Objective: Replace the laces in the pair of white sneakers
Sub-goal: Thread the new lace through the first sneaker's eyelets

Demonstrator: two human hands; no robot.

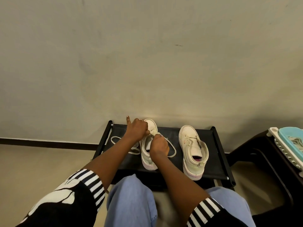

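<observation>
Two white sneakers stand on a low black rack (213, 158). The left sneaker (148, 154) is under both my hands. My left hand (136, 130) pinches the lace near the eyelets, its little finger sticking out. My right hand (159, 145) grips the same white lace (172, 149), which loops out to the right and trails off to the left over the rack. The right sneaker (193, 149) stands apart with no lace in its eyelets and its tongue open.
A dark stool (262, 158) at the right carries a white tray (282, 148) and a blue basket (293, 138) with pale laces inside. My knees in blue jeans (131, 202) sit just before the rack. A beige wall rises behind.
</observation>
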